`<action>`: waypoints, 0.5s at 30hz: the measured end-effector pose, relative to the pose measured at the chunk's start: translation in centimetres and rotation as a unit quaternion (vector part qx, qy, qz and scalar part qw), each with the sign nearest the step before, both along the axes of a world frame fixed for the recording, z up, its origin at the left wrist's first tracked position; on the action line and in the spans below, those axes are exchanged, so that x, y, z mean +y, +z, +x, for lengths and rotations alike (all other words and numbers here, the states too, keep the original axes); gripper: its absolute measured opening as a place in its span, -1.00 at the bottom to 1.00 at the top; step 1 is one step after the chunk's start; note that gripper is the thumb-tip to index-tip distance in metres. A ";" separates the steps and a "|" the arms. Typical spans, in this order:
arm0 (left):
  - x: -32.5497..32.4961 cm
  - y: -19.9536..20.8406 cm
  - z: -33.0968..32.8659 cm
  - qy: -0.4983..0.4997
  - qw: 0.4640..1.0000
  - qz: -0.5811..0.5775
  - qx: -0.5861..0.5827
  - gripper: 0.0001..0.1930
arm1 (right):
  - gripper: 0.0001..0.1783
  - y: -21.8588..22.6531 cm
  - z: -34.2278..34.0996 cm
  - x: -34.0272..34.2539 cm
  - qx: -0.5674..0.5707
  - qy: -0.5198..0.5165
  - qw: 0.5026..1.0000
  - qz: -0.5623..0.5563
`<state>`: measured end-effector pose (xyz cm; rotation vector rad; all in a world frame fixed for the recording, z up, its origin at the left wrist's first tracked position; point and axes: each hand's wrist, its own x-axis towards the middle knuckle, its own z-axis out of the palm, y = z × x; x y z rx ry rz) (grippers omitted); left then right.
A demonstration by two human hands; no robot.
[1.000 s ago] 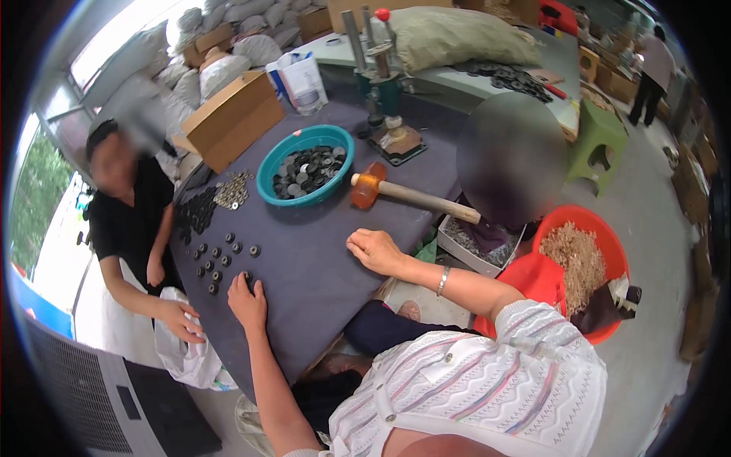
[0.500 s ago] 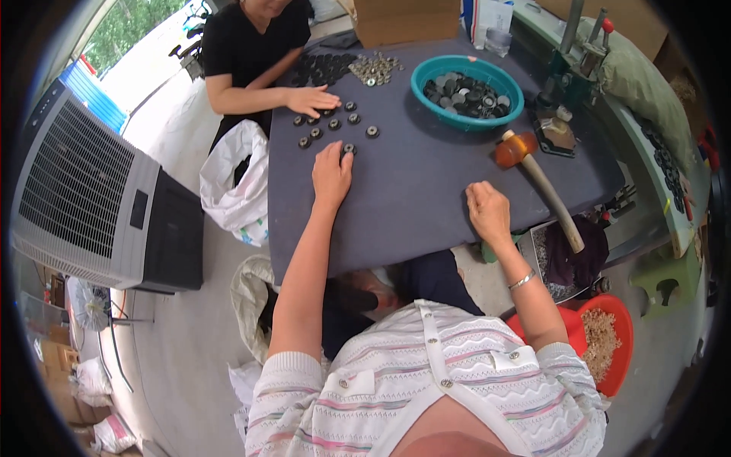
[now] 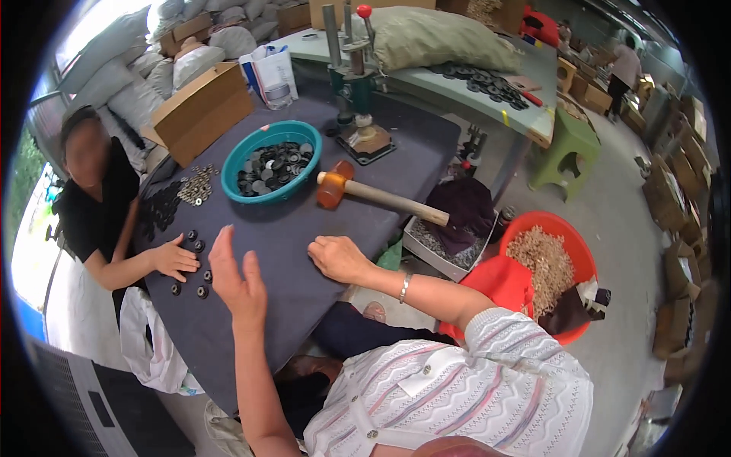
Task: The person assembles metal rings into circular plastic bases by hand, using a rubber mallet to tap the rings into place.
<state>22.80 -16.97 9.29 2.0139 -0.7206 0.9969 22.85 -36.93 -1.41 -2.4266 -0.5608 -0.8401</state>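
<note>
My left hand (image 3: pixel 240 280) is raised over the grey-covered table (image 3: pixel 251 236), its fingers stretched out and the thumb apart, holding nothing. Small round black parts with metal centres (image 3: pixel 202 292) lie just left of it. My right hand (image 3: pixel 339 260) rests near the table's front edge with its fingers curled in; whatever is inside, if anything, is hidden. Beyond the right hand lies a mallet (image 3: pixel 396 202) with an amber head and wooden handle. A teal basin (image 3: pixel 236 190) holding black and grey discs stands past both hands.
A co-worker's hand (image 3: pixel 174 259) lies among the round parts, near piles of metal pieces (image 3: pixel 198 187) and black pieces (image 3: pixel 158 209). A green press (image 3: pixel 355 87) stands at the back. On the floor at right are a red basin (image 3: pixel 586 259) and a green stool (image 3: pixel 567 152).
The head view has swung to the right. My left hand has come up off the round part it was touching and opened. My right hand stays curled on the table.
</note>
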 end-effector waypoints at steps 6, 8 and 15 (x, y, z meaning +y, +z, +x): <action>-9.6 3.5 -5.4 -0.238 0.956 0.058 -0.163 -0.58 | -0.85 -2.0 1.0 -0.9 0.024 0.111 0.966 0.231; -8.9 0.1 -5.5 -0.209 0.974 0.034 -0.086 -0.62 | -0.86 -0.1 0.4 -1.3 0.057 0.070 0.987 0.132; -5.0 -10.9 -3.9 0.017 0.978 -0.094 0.185 -0.72 | -0.86 0.1 0.2 -0.9 0.010 -0.007 1.000 0.025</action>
